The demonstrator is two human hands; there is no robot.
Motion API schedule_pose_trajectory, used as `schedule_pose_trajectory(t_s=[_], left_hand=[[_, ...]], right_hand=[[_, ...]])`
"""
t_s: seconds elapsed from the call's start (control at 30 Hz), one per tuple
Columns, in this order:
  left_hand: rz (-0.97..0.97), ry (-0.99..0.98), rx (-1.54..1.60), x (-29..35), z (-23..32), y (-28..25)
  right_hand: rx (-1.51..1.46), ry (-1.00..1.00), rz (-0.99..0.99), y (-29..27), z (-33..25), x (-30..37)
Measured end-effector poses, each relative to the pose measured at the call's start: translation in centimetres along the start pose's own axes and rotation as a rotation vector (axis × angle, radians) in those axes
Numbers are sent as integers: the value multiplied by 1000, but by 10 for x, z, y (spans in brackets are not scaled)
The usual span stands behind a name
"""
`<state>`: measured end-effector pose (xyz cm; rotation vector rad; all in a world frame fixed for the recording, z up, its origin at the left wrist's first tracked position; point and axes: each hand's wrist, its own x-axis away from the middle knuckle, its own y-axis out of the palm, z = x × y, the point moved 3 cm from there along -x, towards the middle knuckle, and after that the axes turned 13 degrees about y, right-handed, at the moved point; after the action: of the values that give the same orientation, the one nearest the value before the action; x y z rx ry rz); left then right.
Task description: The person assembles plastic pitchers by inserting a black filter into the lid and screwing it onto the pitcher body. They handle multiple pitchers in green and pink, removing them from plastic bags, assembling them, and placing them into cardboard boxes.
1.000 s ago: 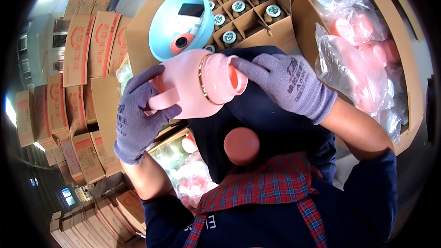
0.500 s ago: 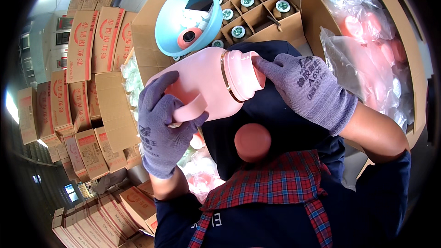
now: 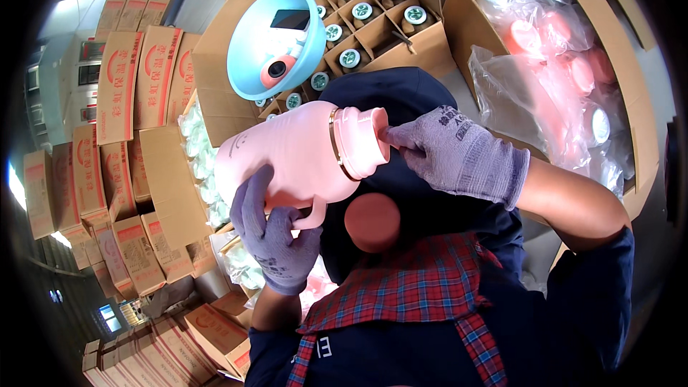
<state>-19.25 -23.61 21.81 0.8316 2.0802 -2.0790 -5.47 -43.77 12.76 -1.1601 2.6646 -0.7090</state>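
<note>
A pale pink insulated jug point(image 3: 276, 150) lies tilted across my front, its open threaded mouth toward the right and a gold band around its neck. My left hand point(image 3: 276, 233), in a grey-purple glove, supports its underside, fingers curled around the body near the handle point(image 3: 312, 215). My gloved right hand point(image 3: 451, 150) reaches to the mouth, with a fingertip just inside the rim. Its other fingers are curled, and whatever they may hold is hidden. A round coral-pink lid point(image 3: 372, 223) rests on my lap, just below the jug.
A light blue bowl point(image 3: 240, 64) holds a dark phone point(image 3: 290, 19) and a pink ring-shaped part. Behind it, a divided carton point(image 3: 423, 44) contains several items with green-and-white tops. Plastic-wrapped pink parts point(image 3: 566, 64) fill the right carton. Stacked cartons point(image 3: 118, 93) stand at left.
The jug has turned and shifted slightly left and down. My left hand has slid lower beneath it, and my right hand has moved left and down with the mouth.
</note>
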Motion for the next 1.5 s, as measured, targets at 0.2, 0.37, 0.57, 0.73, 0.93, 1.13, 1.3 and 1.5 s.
schedule_pose_trajectory(t_s=[0.2, 0.37, 0.57, 0.73, 0.93, 1.13, 1.3, 1.5], left_hand=[[41, 84, -132, 21, 12, 11], [131, 122, -134, 25, 2, 20], [348, -171, 205, 38, -42, 15], [506, -239, 531, 19, -65, -13], [672, -296, 886, 20, -69, -6], [681, -282, 949, 33, -74, 1], [629, -221, 810, 43, -76, -4], [381, -133, 836, 47, -78, -36]], right_hand=[[-633, 599, -553, -16, -8, 10], [-945, 706, -476, -28, -12, 28], [-1215, 653, 115, -32, 41, 46], [-1076, 646, 122, -19, 25, 42], [-919, 593, 56, -2, 15, 31], [-750, 465, 167, -10, -9, 24], [-362, -162, 380, -45, -98, -11], [746, -496, 87, -41, -199, -55]])
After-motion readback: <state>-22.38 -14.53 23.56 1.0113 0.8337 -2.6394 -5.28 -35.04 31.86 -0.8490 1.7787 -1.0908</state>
